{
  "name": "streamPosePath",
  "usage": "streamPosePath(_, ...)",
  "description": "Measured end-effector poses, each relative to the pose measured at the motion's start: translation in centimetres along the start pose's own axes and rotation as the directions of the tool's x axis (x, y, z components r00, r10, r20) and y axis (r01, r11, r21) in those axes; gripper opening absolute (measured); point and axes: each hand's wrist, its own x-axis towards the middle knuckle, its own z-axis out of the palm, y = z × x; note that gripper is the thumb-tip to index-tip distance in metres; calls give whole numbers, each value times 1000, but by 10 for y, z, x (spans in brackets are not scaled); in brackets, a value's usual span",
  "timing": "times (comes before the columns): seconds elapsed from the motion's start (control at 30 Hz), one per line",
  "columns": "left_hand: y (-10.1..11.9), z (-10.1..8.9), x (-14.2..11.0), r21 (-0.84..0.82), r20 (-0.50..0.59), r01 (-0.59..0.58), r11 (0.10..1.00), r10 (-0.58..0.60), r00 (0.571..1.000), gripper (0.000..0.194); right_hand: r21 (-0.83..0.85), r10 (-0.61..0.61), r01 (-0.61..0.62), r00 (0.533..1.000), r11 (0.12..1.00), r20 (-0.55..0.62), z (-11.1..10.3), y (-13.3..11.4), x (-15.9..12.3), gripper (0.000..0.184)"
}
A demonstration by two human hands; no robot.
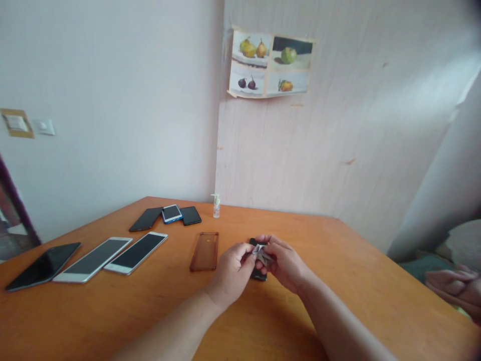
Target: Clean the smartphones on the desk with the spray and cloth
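Note:
Between my two hands is a small crumpled grey cloth (265,256), with a whitish part at its top. My left hand (232,268) pinches its left side between thumb and fingers. From the right, my right hand (284,263) grips the same cloth with fingers curled. Below the hands a black phone (258,275) lies on the wooden table (319,296), mostly covered by them. Just left of my left hand rests a clear brownish phone case (205,252), flat on the table.
White-framed phones (136,253) and a dark tablet-like device (43,266) lie at the left. Farther back are a dark phone (146,219), a blue-edged phone (172,213) and a black phone (191,215). A small spray bottle (216,206) stands near the wall.

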Motion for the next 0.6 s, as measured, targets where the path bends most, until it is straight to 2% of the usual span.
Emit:
streamPosePath(0.1,-2,-2,3,36,-84,24,999,-20,996,14,-48,-9,3,994,999,-109,-4,-3,2,33)
streamPosePath(0.17,-4,-3,4,29,-115,44,999,-40,993,14,-101,-64,46,981,994,-184,-5,-5,3,36)
streamPosePath(0.2,-5,-3,4,16,-124,51,999,-48,991,14,-136,-99,74,978,988,-184,-5,-4,3,40)
streamPosePath(0.27,-7,-2,5,-42,-129,55,998,-60,990,13,-233,-141,117,986,966,-92,-1,-2,1,48)
streamPosePath(0.33,-9,-1,5,-127,-113,68,990,-83,990,12,-353,-161,172,985,920,63,4,2,-2,50)
streamPosePath(0.43,-12,0,5,-240,-92,105,965,-131,987,11,-545,-280,352,936,761,213,11,8,-4,40)
streamPosePath(0.53,-12,0,4,-284,-93,118,952,-149,984,13,-676,-417,486,864,553,280,11,10,-3,23)
streamPosePath(0.6,-11,0,4,-266,-90,113,957,-142,986,16,-727,-445,464,863,506,241,7,8,-1,21)
